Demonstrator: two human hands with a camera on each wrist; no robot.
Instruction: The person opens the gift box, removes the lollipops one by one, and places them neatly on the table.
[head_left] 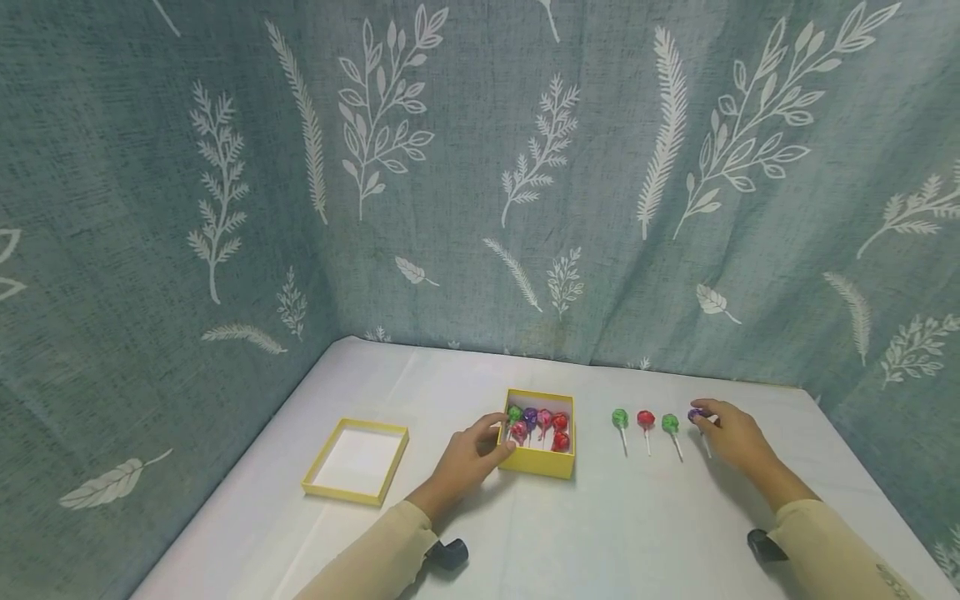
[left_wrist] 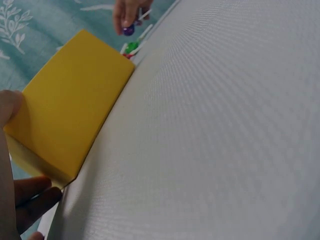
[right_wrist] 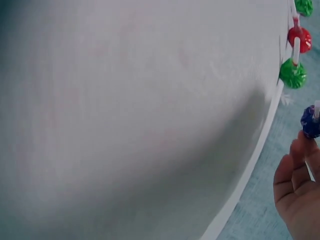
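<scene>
My left hand (head_left: 470, 454) holds the left side of an open yellow box (head_left: 537, 462), its thumb by the near left corner. In the left wrist view, the box's plain yellow wall (left_wrist: 75, 95) fills the space beside that hand's fingers. Inside lie several wrapped lollipops, among them a green one (head_left: 514, 412), a purple one (head_left: 530, 415) and a pink one (head_left: 544, 418). Over at the right, my right hand (head_left: 737, 433) pinches a purple lollipop (right_wrist: 310, 122) by its wrapped head. The lollipop's stick (head_left: 707, 446) points toward me.
Between the box and my right hand lie a green lollipop (head_left: 619, 417), a red lollipop (head_left: 646, 418) and another green lollipop (head_left: 671, 423) in a row. A shallow yellow-rimmed lid (head_left: 342, 493) lies left of the box. A patterned curtain (head_left: 465, 275) hangs behind the white table (head_left: 570, 542).
</scene>
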